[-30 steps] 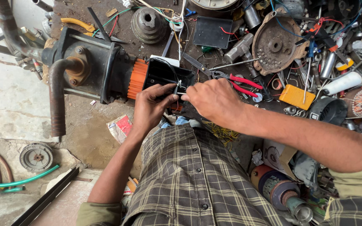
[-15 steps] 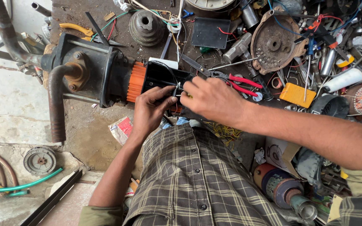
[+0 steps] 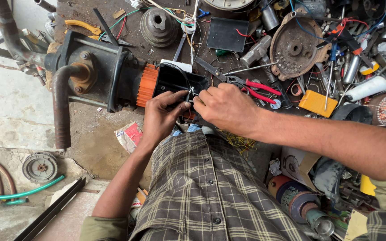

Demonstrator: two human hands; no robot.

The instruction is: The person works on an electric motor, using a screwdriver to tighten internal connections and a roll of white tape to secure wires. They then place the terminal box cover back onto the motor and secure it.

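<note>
Since the frame half a second back, both hands hold nearly the same station at the motor's terminal end; the view has drifted slightly, and the right hand [image 3: 226, 107] sits a touch closer over the wires.

Left hand [image 3: 164, 114]: fingers curled, thumb and forefinger pinched onto the rim of the black terminal box [image 3: 179, 80], tips touching the wire ends [image 3: 192, 93]. Right hand: fingers clenched around something small at the same spot; what they grip is hidden under the knuckles, so I cannot tell whether it is a wire or a tool.

The wire ends lie directly between the two sets of fingertips, just ahead of them. The pump motor [image 3: 99, 76] lies on the floor with its long axis running left to right, the orange fan cover [image 3: 147, 85] just left of the fingers and the rusty pipe elbow [image 3: 61, 102] well off to the left. Both hands are equally near; the left is already in contact with the box.

Room: just right of the right hand's fingers lie red-handled pliers [image 3: 260, 91], touching clutter. Beyond the fingertips, scissors [image 3: 215, 71] and a black plate [image 3: 226, 33] crowd the floor. Toward the person, the checked shirt [image 3: 211, 187] closes in. Open ground lies only to the lower left, on the bare concrete [image 3: 10, 120].
</note>
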